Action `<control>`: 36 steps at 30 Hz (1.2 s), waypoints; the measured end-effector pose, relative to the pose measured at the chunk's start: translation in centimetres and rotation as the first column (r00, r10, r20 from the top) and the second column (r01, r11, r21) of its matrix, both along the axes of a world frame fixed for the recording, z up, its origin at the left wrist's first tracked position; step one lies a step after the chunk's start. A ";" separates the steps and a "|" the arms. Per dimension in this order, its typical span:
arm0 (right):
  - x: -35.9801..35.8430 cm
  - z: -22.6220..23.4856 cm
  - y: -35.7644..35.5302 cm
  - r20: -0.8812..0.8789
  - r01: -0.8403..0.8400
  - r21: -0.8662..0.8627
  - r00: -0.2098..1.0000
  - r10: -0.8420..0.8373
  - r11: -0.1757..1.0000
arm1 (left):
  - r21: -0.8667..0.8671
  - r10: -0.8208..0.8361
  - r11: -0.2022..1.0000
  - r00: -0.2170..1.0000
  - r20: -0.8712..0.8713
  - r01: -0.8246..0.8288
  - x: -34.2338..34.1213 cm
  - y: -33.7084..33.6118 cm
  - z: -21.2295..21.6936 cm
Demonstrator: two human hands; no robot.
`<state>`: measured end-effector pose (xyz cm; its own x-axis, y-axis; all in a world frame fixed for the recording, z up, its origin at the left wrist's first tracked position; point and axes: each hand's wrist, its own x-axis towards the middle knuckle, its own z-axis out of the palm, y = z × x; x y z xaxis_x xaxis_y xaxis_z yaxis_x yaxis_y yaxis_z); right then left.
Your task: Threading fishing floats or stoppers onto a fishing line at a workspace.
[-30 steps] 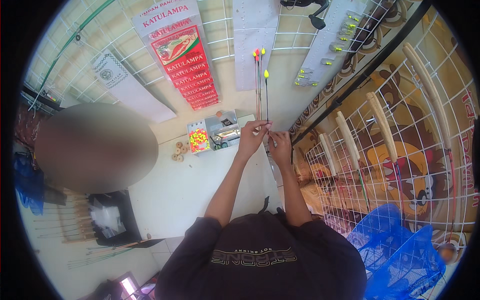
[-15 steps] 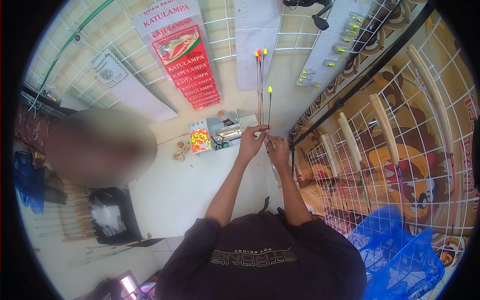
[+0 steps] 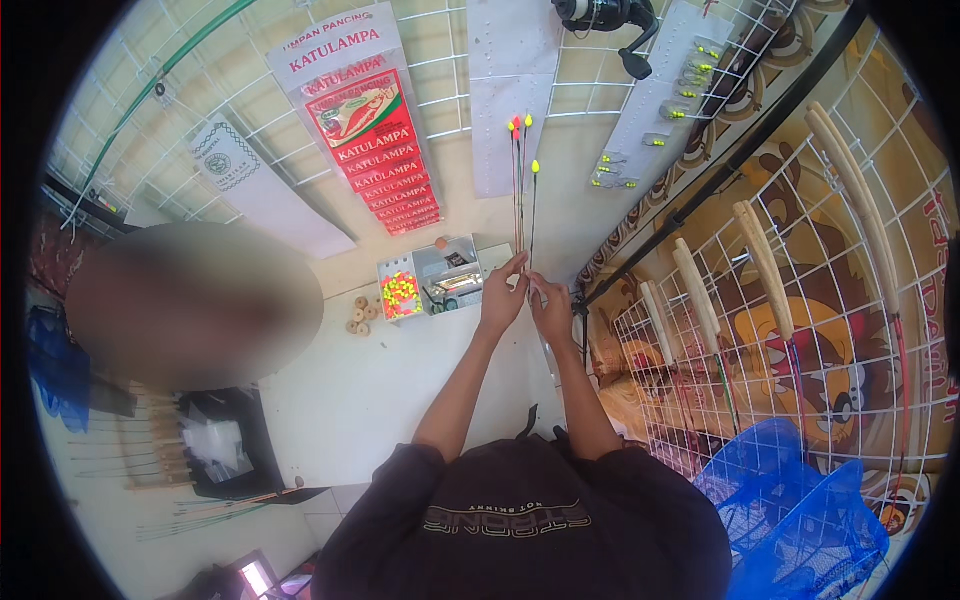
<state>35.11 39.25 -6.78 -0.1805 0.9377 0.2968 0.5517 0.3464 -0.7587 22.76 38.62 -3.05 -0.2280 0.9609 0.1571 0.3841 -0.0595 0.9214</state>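
My left hand (image 3: 503,297) and my right hand (image 3: 551,308) are close together over the far right of the white table, fingers pinched on a thin dark stick (image 3: 532,225). The stick stands nearly upright and has a bright yellow bead-like tip (image 3: 535,167). Just left of it rise several similar thin sticks (image 3: 518,190), tipped in yellow and orange-red; their lower ends are hidden by my left hand. Beside that hand sits a grey compartment box (image 3: 405,318). One section holds many small yellow and orange beads (image 3: 400,293), another a pair of dark-handled scissors (image 3: 442,304).
Several cork rings (image 3: 360,317) lie left of the box on the white table (image 3: 390,385). Wire racks bear red packets (image 3: 375,150), a fishing reel (image 3: 605,15) and wooden-handled rods (image 3: 765,265). Blue nets (image 3: 790,520) hang at lower right. A blurred patch hides part of the left side.
The held stick's yellow tip has risen closer to the other tips. My right fingertips have come up nearer to my left ones. The whole view has shifted slightly.
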 end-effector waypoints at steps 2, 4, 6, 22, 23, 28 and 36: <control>0.1 -0.4 0.3 0.018 -0.004 0.016 1.000 0.003 1.000 | 0.019 0.007 1.000 1.000 0.024 -0.008 0.1 0.0 0.2; 0.1 -0.5 0.3 0.035 -0.002 -0.009 0.999 0.003 1.000 | -0.043 -0.003 0.999 1.000 0.031 0.005 0.0 -0.1 0.3; 0.0 -0.3 0.1 0.052 -0.004 -0.034 0.999 0.006 0.999 | -0.038 0.002 0.999 1.000 0.015 -0.001 -0.1 -0.3 -0.1; -0.5 0.6 1.0 0.028 -0.069 0.021 0.997 0.068 0.997 | -0.039 -0.047 0.998 0.996 0.076 0.050 0.0 -0.8 -1.1; -0.4 0.5 1.0 0.030 -0.056 0.023 0.998 0.055 0.998 | -0.023 -0.054 0.998 0.994 0.091 0.056 0.1 -0.8 -0.8; -0.1 0.4 1.0 0.020 -0.082 0.088 0.997 0.080 0.993 | -0.091 -0.072 0.994 0.996 -0.050 0.068 -0.7 -1.2 -1.6; -0.4 1.3 0.2 0.022 -0.079 0.109 0.997 0.077 0.991 | -0.018 -0.026 1.000 0.989 -0.142 0.023 -1.6 -3.3 -2.2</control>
<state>34.76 39.49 -5.48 -0.2575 0.8828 0.3928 0.5328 0.4689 -0.7045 21.19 35.28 -5.21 -0.1809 0.9687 0.1703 0.5103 -0.0556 0.8582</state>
